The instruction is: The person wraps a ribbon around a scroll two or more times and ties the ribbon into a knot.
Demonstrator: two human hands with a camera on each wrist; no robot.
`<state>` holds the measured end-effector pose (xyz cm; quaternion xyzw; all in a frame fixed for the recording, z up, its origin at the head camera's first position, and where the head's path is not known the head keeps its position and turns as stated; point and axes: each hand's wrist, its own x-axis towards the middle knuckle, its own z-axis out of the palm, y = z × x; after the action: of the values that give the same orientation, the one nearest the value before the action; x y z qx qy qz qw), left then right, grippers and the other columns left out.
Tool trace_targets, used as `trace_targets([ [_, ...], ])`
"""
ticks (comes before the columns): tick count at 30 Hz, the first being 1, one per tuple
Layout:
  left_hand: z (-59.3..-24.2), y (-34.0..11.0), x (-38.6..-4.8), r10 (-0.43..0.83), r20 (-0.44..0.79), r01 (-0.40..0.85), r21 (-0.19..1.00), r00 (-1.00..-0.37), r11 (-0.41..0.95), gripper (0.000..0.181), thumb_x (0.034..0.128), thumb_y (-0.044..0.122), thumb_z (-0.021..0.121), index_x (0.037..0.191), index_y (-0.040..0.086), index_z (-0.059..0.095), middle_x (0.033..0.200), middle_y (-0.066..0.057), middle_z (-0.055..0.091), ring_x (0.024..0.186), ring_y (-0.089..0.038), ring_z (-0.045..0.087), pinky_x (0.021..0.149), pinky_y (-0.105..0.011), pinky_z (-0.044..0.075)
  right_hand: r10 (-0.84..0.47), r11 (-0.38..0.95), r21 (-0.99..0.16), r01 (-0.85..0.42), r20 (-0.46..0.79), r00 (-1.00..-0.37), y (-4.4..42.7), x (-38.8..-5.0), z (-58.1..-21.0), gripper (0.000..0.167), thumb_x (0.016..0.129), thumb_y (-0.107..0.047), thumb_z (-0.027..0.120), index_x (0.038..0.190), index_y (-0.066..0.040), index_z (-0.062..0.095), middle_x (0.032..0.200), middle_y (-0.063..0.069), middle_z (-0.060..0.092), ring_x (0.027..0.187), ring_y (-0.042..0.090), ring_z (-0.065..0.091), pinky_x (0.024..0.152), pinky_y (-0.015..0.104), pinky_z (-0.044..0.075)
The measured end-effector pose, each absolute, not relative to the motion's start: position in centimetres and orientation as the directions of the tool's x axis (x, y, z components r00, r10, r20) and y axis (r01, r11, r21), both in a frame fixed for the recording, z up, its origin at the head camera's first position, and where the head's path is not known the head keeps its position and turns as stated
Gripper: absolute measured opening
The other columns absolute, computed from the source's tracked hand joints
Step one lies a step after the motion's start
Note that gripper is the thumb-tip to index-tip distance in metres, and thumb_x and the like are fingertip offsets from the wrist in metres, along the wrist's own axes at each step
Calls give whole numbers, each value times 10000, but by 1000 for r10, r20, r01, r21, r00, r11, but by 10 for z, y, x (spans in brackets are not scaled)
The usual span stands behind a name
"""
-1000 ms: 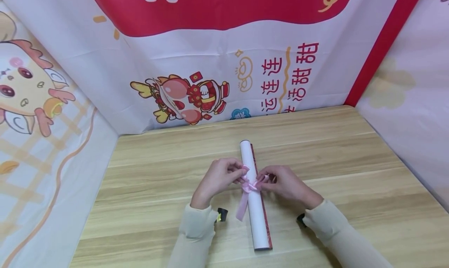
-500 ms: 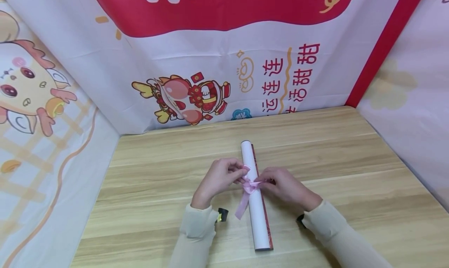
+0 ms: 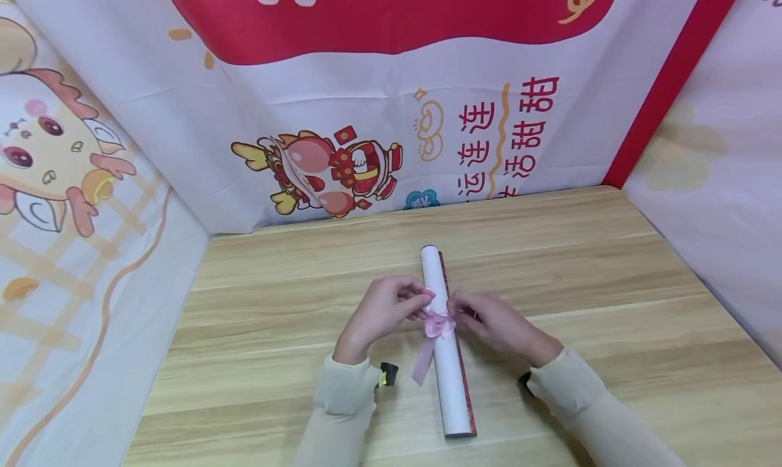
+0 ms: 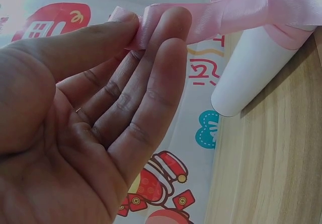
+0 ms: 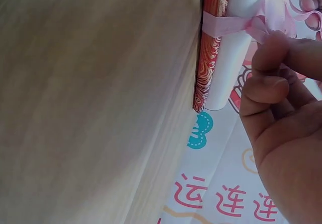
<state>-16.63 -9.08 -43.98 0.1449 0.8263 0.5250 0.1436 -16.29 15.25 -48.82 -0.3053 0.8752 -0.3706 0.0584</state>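
A white paper roll (image 3: 452,392) lies lengthwise on the wooden table, with a red patterned strip (image 5: 208,73) along its right side. Pink ribbon (image 3: 438,326) wraps both around the middle, gathered into a loop on top, and one tail hangs over the left side. My left hand (image 3: 387,309) pinches a ribbon end (image 4: 148,26) between thumb and fingers, left of the roll. On the other side my right hand (image 3: 499,323) pinches the ribbon (image 5: 259,30) close to the knot with thumb and forefinger. The exact form of the knot is partly hidden by the fingers.
The wooden table (image 3: 256,358) extends around the roll. Behind it hangs a printed white and red cloth (image 3: 366,80), and more printed cloth (image 3: 79,304) stands along the left. Dark wrist gear (image 3: 387,374) shows at the left sleeve.
My right hand has drawn the ribbon rightward and stays beside the roll's right edge. The loop on top looks fuller. My left hand has kept its place and its pinch.
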Motion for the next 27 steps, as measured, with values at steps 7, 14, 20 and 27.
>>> trace_targets([
  [7,-441,-91,-167,393,-84,90,911,-916,403,126,1022,110,696,1090,31,767,947,-117,788,791,-189,770,799,-469,674,-628,542,-665,-514,86,-774,152,-163,-490,190,1009,-44,671,1069,-185,784,1039,-69,760,957,92,687,879,306,610],
  [14,-440,-91,-167,388,-100,75,909,-916,410,128,1024,126,696,1087,38,766,934,-108,789,813,-227,782,808,-489,670,-625,580,-621,-527,76,-777,149,-161,-492,132,982,-173,758,1100,-218,796,1035,-109,743,927,34,644,846,276,589],
  [20,-440,-90,-167,382,-108,62,912,-918,405,129,1022,125,699,1095,41,765,944,-107,788,795,-174,770,817,-482,671,-656,555,-655,-513,35,-754,151,-159,-491,58,991,-225,753,1011,-270,784,1102,-98,693,970,81,620,864,278,578],
  [27,-441,-90,-166,381,-104,69,907,-918,415,133,1021,125,701,1098,39,766,956,-116,790,785,-153,764,816,-473,672,-685,493,-741,-456,-7,-729,152,-150,-488,34,987,-307,752,958,-296,766,1401,10,555,1101,159,553,927,294,512],
])
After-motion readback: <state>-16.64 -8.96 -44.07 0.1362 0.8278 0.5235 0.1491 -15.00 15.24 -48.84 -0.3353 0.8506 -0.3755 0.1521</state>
